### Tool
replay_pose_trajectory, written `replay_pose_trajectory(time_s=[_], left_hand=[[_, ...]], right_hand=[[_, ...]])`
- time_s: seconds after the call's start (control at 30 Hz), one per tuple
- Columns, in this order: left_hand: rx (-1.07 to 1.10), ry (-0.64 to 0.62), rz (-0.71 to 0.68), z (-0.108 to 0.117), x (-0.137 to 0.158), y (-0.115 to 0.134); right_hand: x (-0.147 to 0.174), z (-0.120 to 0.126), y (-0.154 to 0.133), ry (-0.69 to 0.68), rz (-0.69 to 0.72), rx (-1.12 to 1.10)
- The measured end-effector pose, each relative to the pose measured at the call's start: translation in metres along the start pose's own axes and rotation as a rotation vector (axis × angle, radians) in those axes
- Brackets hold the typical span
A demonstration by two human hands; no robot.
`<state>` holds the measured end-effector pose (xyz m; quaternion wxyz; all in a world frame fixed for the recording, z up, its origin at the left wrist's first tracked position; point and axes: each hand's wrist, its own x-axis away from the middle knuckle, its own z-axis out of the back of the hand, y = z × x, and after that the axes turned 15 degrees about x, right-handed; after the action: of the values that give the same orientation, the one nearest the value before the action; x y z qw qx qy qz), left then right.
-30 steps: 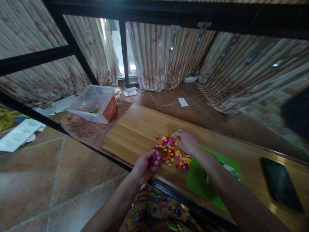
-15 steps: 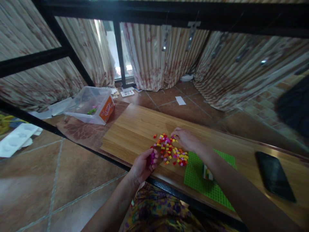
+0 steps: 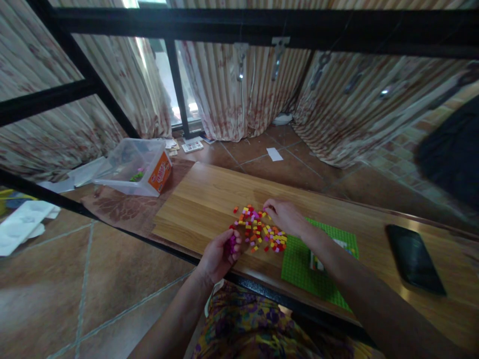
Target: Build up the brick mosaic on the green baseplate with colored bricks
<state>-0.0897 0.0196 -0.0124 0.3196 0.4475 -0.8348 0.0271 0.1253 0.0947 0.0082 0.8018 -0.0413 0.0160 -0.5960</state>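
Observation:
Small toy bricks [image 3: 258, 230] in red, orange, yellow, pink and purple lie in a loose heap on the wooden tabletop [image 3: 202, 199]. At the near left of the heap, my left hand [image 3: 220, 254] is cupped, fingers curled around several purple toy bricks [image 3: 232, 243]. My right hand [image 3: 286, 215] reaches over the far right side of the heap, thumb and fingertips pinched together. A small purple speck, seemingly a toy brick, shows at those fingertips. Under my right forearm lies a green studded baseplate [image 3: 295, 262], with a partly hidden white and coloured brick build [image 3: 317, 263] on it.
A black phone [image 3: 415, 259] rests at the right of the table. On the left end, a clear plastic box [image 3: 130, 184] with an orange label holds a few green and pink pieces. Black metal bars [image 3: 224, 22] cross beyond the table. White paper [image 3: 274, 154] lies on the tiled floor.
The view has shifted slightly, so most things sit a little further left. Both hands keep nearly the same places around the heap. More of the build on the baseplate shows.

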Motion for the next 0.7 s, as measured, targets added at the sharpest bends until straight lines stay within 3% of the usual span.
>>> replay_pose_trajectory(time_s=[0.1, 0.37, 0.53, 0.7], left_hand=[[-0.078, 0.005, -0.02, -0.001, 0.002, -0.004], [-0.27, -0.04, 0.02, -0.009, 0.004, -0.019], [-0.367, -0.069, 0.004, -0.008, 0.008, -0.022], [-0.391, -0.073, 0.078, -0.009, 0.014, -0.022]], right_hand=[[0.019, 0.005, -0.013, 0.055, -0.028, -0.159], [0.068, -0.002, -0.061, 0.074, 0.11, -0.417], [0.082, 0.004, -0.068, 0.082, 0.071, -0.467], [0.09, 0.005, -0.07, 0.104, 0.003, -0.592]])
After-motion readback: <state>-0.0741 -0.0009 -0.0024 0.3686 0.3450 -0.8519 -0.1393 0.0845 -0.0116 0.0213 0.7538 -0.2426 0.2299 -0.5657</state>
